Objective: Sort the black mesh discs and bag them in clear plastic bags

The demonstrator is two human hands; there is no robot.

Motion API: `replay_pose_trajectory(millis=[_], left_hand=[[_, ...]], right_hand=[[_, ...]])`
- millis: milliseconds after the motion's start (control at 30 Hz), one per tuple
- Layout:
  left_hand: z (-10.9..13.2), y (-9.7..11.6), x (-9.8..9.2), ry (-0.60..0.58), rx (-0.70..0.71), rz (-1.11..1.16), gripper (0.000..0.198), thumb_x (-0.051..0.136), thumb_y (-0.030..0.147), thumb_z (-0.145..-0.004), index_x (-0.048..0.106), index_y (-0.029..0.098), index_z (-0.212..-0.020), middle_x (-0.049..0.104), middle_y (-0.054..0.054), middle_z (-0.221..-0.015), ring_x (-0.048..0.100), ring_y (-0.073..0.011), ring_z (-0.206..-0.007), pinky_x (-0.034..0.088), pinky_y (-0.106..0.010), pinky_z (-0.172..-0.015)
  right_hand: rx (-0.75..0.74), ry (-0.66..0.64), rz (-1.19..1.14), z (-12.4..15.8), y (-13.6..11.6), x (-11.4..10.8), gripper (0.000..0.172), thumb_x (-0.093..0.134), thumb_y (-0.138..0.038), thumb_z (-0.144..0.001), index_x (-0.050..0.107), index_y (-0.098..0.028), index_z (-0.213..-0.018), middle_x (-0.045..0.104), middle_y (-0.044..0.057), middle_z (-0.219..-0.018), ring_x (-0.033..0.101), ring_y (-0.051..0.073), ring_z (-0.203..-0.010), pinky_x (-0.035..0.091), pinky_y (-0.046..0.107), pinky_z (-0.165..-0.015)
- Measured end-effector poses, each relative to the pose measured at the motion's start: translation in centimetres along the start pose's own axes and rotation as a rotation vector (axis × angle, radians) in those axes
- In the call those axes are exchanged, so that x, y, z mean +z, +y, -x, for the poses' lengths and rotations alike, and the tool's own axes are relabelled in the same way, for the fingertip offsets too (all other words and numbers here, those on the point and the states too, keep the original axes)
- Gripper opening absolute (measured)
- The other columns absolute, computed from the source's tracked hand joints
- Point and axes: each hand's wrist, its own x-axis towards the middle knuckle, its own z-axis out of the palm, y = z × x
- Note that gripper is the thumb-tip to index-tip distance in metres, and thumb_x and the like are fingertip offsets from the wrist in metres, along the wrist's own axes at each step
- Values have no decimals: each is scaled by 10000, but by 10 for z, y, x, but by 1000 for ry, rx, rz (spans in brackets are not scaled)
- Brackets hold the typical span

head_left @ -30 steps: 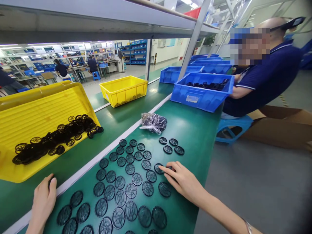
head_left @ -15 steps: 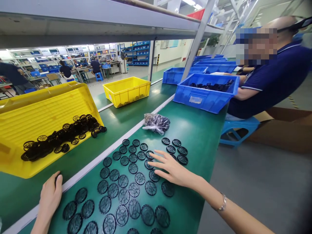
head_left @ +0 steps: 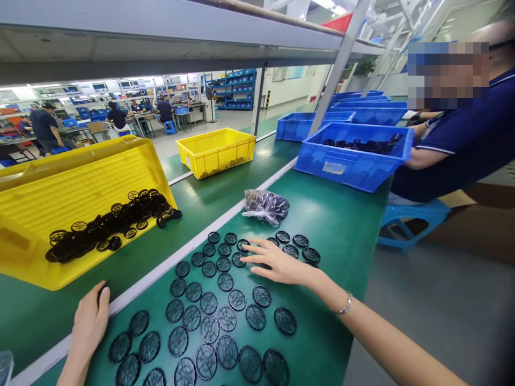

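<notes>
Spread wide, the right hand (head_left: 277, 262) lay open over the discs at the far end of the group, holding nothing I could see, and its palm hid whatever lay beneath it. The left hand (head_left: 90, 321) was curled beside a white strip (head_left: 148, 277) on the bench, with a dark object (head_left: 102, 294) at its fingertips. Most of that object was hidden, so I could not tell what it was or whether the hand gripped it.

Black mesh discs (head_left: 227, 317) lay in loose rows between the hands on a green bench (head_left: 333, 225), the nearest cut off by the bottom of the view. Just beyond them sat a plastic bag (head_left: 265, 207) of dark parts. Across the strip, a tilted yellow tray (head_left: 80, 177) held a tangled heap of smaller discs (head_left: 112, 225), too overlapped to count. Farther along stood a yellow bin (head_left: 215, 153), its contents hard to make out, and a blue bin (head_left: 354, 161) of dark parts. A seated person (head_left: 450, 128) was cut off by the right edge, on a blue stool (head_left: 414, 225). A blurred scrap (head_left: 5, 368) showed at the lower-left corner.
</notes>
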Motion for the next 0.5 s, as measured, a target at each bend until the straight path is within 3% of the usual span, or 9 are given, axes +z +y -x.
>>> replay_pose_trajectory(millis=[167, 333, 500], left_hand=[[0, 1, 1, 1, 14, -32, 758, 174, 593, -921, 559, 57, -1294, 613, -225, -1304, 544, -387, -1225, 421, -523, -1054], [1, -2, 3, 18, 31, -13, 730, 201, 587, -921, 562, 71, -1290, 618, -217, -1300, 550, -384, -1221, 417, -530, -1058], [2, -3, 4, 31, 48, 1, 698, 221, 584, -923, 575, 87, -1262, 629, -208, -1285, 556, -375, -1213, 422, -527, -1053]], right_hand=[[125, 60, 53, -9, 18, -9, 381, 462, -488, -1009, 674, -321, -1278, 560, 60, -1435, 390, 353, -1385, 356, 608, -1107], [-10, 76, 48, -38, 1, 5, 442, 454, -474, -1019, 553, -298, -1412, 477, 72, -1509, 355, 314, -1414, 362, 555, -1124], [-3, 86, 138, -52, 8, 13, 381, 484, -450, -1012, 649, -276, -1307, 582, 79, -1409, 410, 324, -1370, 390, 547, -1095]])
